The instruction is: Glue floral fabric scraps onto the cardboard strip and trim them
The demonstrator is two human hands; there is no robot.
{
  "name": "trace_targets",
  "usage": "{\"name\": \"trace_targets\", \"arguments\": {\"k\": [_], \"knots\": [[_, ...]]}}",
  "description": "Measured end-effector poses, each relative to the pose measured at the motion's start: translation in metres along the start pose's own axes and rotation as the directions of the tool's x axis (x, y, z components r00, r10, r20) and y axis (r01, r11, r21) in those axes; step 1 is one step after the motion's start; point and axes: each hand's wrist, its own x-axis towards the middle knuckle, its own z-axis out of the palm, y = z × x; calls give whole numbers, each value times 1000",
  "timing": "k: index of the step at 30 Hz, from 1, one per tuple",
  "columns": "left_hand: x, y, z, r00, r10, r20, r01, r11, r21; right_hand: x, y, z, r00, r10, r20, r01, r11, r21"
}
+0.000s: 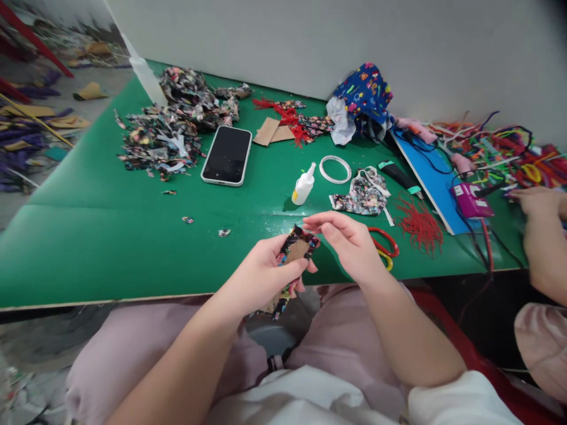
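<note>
My left hand [274, 268] grips a piece of brown cardboard [296, 251] edged with dark floral fabric, its thumb flat across the cardboard. The piece extends below the palm, past the table's front edge. At its top end my right hand [343, 239] has its fingers drawn together beside the fabric edge; whatever lies between those fingertips is too small to make out. A small white glue bottle [303, 188] stands upright just beyond my hands. Partly behind my right wrist lie scissors [385, 242] with red and yellow handles.
On the green table [88, 248] are a phone [227, 154], a floral scrap pile [163, 139], a white ring [335, 169], a cutter knife [401, 179], red strings [420, 224] and a blue board [425, 180]. At right, another person's hand [543, 203] reaches toward colourful cords [500, 144].
</note>
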Motion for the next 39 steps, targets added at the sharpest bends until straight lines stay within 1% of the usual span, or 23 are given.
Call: {"name": "trace_targets", "arguments": {"k": [2,4,7,9,15,19,21,24,25,26,27,30,33,35,39], "knots": [[0,-2,1,1000,1,22,-1,1000,16,1,1,2,999,21,-31,-21,1000,11],[0,-3,2,999,-1,45,-1,999,34,1,1,5,999,26,-23,-26,999,-27],[-1,-3,3,998,-6,65,2,998,64,1,2,8,999,-23,-23,21,994,-108],[-1,-3,3,998,-11,65,7,997,74,1,3,10,998,-61,-35,55,989,-135],[1,-5,3,998,-3,70,-3,996,87,0,2,13,989,-127,-80,106,968,-226],[1,-5,3,998,14,55,-20,995,99,-2,0,16,989,-120,-80,93,955,-282],[0,-4,3,998,14,61,-20,994,111,-4,1,16,997,-52,-65,38,978,-206],[-1,-3,2,997,13,77,-22,992,124,-4,3,13,996,80,47,-83,995,48],[-1,-3,2,997,12,76,-21,992,122,-4,4,12,993,92,74,-100,989,108],[-1,-4,2,997,8,74,-17,993,121,-3,5,10,993,86,78,-96,986,134],[-1,-4,3,997,3,71,-12,993,121,-2,5,9,996,70,55,-77,988,130],[0,-4,4,998,-3,67,-5,992,128,0,5,10,998,51,-40,-50,998,31],[1,-5,5,997,-7,76,-4,989,146,0,2,14,996,63,-56,-68,994,-88],[1,-6,5,997,-7,80,-6,988,156,0,1,17,997,11,-80,-26,982,-188],[2,-8,4,997,-7,78,-5,988,154,-2,-1,19,981,-143,-132,87,930,-358]]}}
